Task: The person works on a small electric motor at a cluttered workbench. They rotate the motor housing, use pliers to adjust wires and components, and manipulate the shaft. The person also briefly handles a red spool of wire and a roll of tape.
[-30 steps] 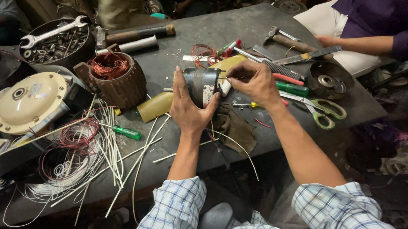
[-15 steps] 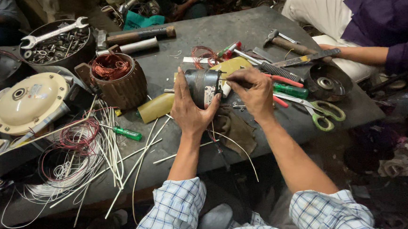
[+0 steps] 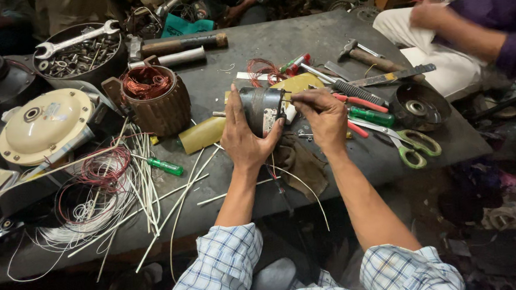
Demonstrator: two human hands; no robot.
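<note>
Left hand: the left hand (image 3: 244, 141) wraps around the small grey motor (image 3: 260, 110) from its left side, thumb up along the casing, fingers curled beneath it.
Right hand: the right hand (image 3: 323, 118) is pinched narrow at the motor's right end, fingertips pressed to the top edge; what they pinch is too small to tell.
Motor: held between both hands, just above the grey table (image 3: 299, 38), near its middle.
Below the hands: a brown rag (image 3: 302, 163) lies under the wrists, with thin white wires (image 3: 172, 198) trailing past it.
Right of the hands: green-handled scissors (image 3: 407, 142) and a green screwdriver (image 3: 371, 115), near the right hand.
Left of the hands: a copper-wound stator (image 3: 155, 100), a cream round cover (image 3: 45, 125) and a coil of red wire (image 3: 104, 169), well apart from the left hand.
Far edge: a bowl of metal parts (image 3: 79, 57) with a wrench (image 3: 75, 39) across it.
Other person: a purple sleeve (image 3: 515, 10) at the far right corner.
</note>
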